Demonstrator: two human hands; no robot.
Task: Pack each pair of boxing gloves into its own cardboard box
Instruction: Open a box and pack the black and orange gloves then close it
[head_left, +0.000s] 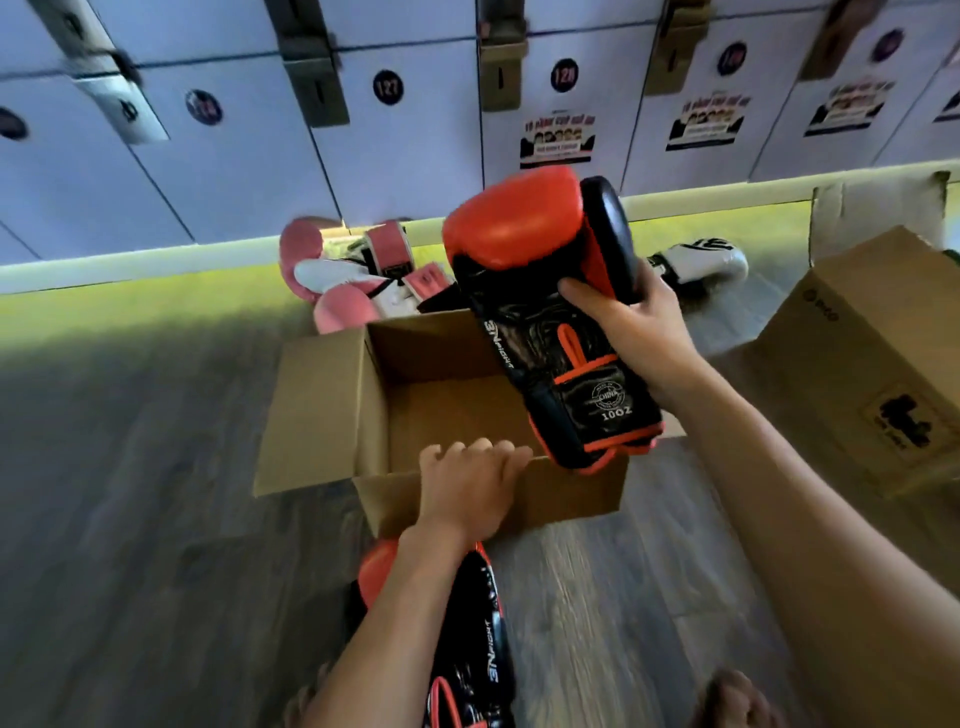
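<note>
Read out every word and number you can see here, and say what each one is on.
"10OZ": cuff of the held glove.
"CHINA": round seal above it.
"3NFIGHT", probably: held glove's side; also the floor glove.
"127": locker sticker.
"128": next locker sticker.
Posters, other locker numbers and the side box print: too blurred.

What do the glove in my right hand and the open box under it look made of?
Held glove: glossy leather or synthetic leather, judging by its sheen and creased black palm; which one is unclear. Open box: plain brown cardboard, matte, bent at its folded flaps.
</note>
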